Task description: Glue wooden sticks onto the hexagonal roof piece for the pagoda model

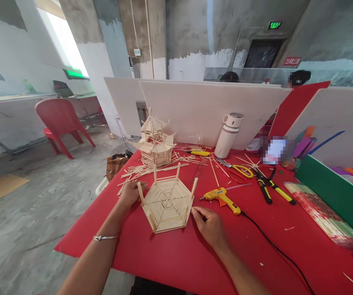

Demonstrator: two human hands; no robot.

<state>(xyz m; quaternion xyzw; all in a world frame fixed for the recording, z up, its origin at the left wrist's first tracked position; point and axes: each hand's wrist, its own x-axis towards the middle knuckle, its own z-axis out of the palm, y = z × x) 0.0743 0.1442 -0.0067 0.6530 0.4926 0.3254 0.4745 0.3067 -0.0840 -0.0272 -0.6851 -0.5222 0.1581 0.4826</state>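
Note:
A hexagonal platform (167, 200) of thin wooden sticks lies on the red tabletop, its strips set in rings around the centre and short posts standing up at its corners. My left hand (132, 193) is at its left corner, with fingers curled behind the post there and partly hidden. At the right edge, my right hand (208, 225) has its fingers bent, thumb and forefinger against the platform's rim. Just beyond stands a pagoda model (154, 143) of the same sticks. To the right lies a yellow glue gun (224, 199), its nozzle pointing toward the platform.
Loose sticks (133, 172) lie around the pagoda. Further right are yellow-handled scissors (240, 170), pliers (271, 186) and a bagged stick bundle (324, 213). A white bottle (228, 135) stands before the white board (188, 110). The glue gun's cord (274, 243) runs toward the front edge.

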